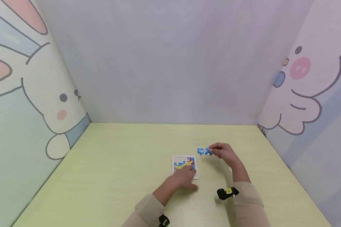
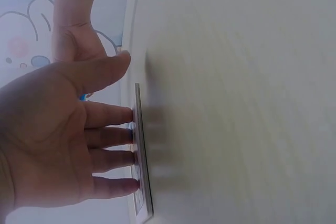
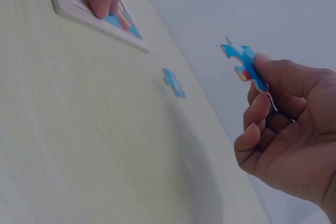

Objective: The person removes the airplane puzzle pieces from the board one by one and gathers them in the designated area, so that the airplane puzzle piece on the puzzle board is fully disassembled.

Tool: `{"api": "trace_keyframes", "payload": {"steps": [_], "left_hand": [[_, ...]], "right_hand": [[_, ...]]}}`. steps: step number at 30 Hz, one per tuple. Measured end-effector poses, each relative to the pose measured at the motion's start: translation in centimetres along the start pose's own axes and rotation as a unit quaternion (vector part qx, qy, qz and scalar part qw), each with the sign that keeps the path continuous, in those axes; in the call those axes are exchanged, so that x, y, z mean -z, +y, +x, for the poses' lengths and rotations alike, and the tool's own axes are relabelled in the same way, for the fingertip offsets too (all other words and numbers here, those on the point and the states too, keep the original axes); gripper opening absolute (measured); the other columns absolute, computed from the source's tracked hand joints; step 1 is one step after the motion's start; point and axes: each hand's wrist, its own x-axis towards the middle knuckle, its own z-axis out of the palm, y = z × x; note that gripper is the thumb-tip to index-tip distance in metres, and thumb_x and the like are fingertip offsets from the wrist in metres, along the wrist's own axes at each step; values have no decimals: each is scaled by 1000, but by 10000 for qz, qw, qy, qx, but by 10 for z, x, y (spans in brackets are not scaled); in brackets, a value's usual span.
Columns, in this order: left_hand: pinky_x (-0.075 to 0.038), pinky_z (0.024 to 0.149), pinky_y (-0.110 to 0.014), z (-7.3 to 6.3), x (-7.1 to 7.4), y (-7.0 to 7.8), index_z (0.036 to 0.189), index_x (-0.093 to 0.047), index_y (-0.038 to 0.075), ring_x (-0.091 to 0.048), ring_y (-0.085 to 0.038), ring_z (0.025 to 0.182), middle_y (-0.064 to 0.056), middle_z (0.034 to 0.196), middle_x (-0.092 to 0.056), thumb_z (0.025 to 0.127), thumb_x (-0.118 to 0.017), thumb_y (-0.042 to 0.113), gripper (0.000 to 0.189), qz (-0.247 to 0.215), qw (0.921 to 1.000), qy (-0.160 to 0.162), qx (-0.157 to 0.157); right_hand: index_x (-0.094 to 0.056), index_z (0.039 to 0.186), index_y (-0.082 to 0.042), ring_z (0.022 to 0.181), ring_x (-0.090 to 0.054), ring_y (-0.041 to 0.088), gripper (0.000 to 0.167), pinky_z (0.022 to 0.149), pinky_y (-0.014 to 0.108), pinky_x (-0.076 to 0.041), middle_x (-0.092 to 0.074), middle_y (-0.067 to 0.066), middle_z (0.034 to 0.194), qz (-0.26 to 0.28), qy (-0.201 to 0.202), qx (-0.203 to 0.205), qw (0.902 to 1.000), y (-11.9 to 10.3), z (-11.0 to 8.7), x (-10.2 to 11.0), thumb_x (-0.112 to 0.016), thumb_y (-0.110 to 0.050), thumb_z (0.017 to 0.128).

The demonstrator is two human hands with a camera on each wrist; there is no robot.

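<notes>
A small white-framed jigsaw puzzle (image 1: 173,160) lies on the table, partly filled with blue, yellow and red pieces. On it rest the fingertips of my left hand (image 1: 183,177), fingers straight and thumb spread out to the side; the hand covers the puzzle's lower part in the head view. Beyond the frame's right side, my right hand (image 1: 224,154) is raised above the table. Between thumb and fingers it pinches a blue puzzle piece (image 3: 251,66) with a bit of red and yellow. Another blue puzzle piece (image 3: 174,83) lies flat on the table between the puzzle and that hand.
The pale yellow table (image 1: 116,157) meets a plain grey back wall (image 1: 170,69). Side walls with a cartoon rabbit (image 1: 51,104) and a cartoon pig (image 1: 309,91) border it left and right. A black wrist camera (image 1: 227,193) sits at the right sleeve.
</notes>
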Motion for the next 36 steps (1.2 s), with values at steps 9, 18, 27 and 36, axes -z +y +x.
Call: {"api": "trace_keyframes", "payload": {"steps": [9,18,27,36], "left_hand": [[-39,95,-40,-1,-1,4,131,-52,9,-40,-20,125,-3,138,-43,78,-69,48,68,93,9999,70,109],[-42,92,-39,-1,-1,5,130,-52,8,-44,-19,118,-3,132,-47,77,-69,51,70,313,9994,118,44],[-37,98,-39,-3,-2,2,135,-48,11,-37,-20,127,-2,140,-41,78,-68,49,71,289,9996,66,13],[-36,98,-38,-4,-2,2,136,-47,11,-36,-22,128,-2,142,-39,77,-70,47,72,233,9997,76,-51]], "right_hand": [[-61,104,6,70,-44,21,24,59,33,-39,-54,6,77,-246,18,-167,9996,8,2,16,-62,-14,90],[-62,103,5,70,-47,23,22,60,33,-40,-60,7,83,-660,104,-329,9972,17,11,22,-60,-12,91],[-63,101,7,67,-50,20,17,59,32,-43,-61,9,83,-1086,122,-253,9937,24,28,21,-59,-5,89],[-65,97,7,70,-52,17,14,62,29,-44,-61,9,85,-1642,-46,-252,9861,27,36,21,-60,-4,88]]}}
